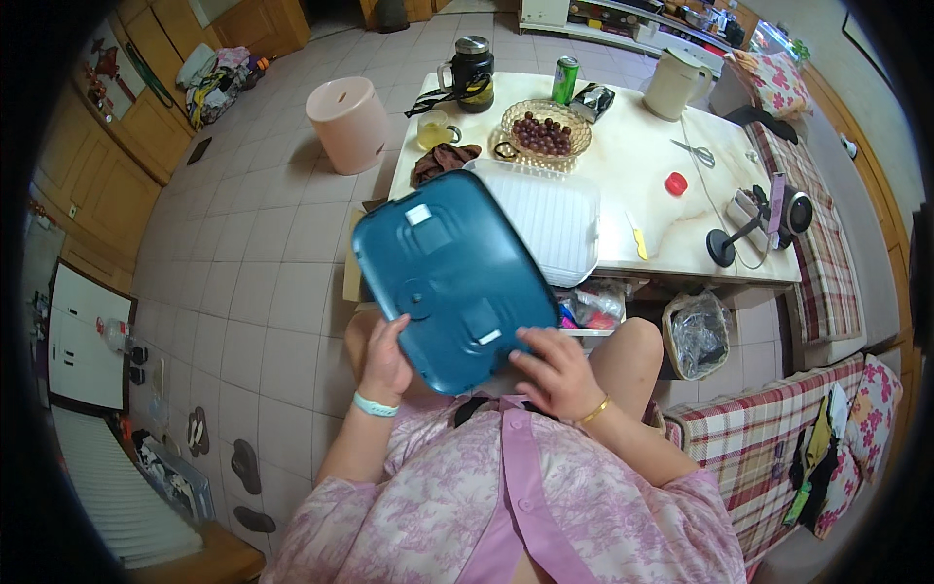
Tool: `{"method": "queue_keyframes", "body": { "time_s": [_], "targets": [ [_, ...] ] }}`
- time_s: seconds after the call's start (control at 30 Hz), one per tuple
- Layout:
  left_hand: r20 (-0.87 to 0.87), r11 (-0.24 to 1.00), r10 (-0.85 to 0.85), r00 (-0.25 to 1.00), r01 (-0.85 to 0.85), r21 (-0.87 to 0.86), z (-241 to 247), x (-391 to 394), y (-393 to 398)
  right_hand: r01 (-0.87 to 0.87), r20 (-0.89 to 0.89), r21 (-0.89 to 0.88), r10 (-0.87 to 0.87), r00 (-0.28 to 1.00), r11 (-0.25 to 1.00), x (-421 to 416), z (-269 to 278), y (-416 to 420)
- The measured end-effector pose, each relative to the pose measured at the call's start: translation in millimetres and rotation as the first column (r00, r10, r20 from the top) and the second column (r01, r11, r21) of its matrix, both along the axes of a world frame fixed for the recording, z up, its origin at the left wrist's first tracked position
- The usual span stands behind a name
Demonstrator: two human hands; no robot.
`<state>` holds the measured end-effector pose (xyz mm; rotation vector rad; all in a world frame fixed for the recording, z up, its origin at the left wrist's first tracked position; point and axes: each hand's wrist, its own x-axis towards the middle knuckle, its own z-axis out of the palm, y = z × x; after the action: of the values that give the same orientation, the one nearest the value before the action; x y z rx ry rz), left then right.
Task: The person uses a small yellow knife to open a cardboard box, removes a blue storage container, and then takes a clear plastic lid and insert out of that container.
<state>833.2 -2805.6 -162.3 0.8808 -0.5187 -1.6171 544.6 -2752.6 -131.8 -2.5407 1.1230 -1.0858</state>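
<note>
A dark teal plastic lid or tray (456,285) with rounded corners is tilted above my lap, one broad face towards me. Two small white pads sit on that face, beside shallow raised shapes and a round hub. My left hand (388,359) grips its lower left edge, thumb on the near face. By the lower right corner is my right hand (558,372), fingers spread, with the fingertips at the edge. Behind the teal piece, a translucent white ribbed plastic tray (551,219) lies at the table's near edge, partly covered from view.
On the marble-patterned table (627,182) are a grape bowl (547,131), a glass cup (435,131), scissors (700,153), a yellow-handled knife (640,242) and a phone stand (722,247). A pink bin (349,124) stands left; a lined wastebasket (697,336) is right of my knee.
</note>
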Motion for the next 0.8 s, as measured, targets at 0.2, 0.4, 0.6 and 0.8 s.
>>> {"method": "queue_keyframes", "body": {
  "time_s": [0.2, 0.4, 0.6, 0.8],
  "targets": [
    [-0.043, 0.990, 0.136, 0.990, -0.135, 0.031, -18, 69, 21, 0.645, 0.116, 0.178, -0.667, 0.736, 0.743, -70, -32, -87],
    [0.010, 0.983, 0.175, 0.985, -0.175, 0.049, -42, 86, 34, 0.825, -0.434, 0.221, -0.705, 0.561, 0.520, -106, -52, -165],
    [-0.039, 0.987, 0.142, 0.989, -0.139, 0.076, -74, 97, 36, 0.829, -0.542, 0.238, -0.640, 0.545, 0.505, -103, -62, -188],
    [-0.039, 0.993, 0.092, 0.995, -0.089, 0.078, -78, 96, 30, 0.802, -0.291, 0.259, -0.748, 0.596, 0.538, -101, -64, -183]
  ]
}}
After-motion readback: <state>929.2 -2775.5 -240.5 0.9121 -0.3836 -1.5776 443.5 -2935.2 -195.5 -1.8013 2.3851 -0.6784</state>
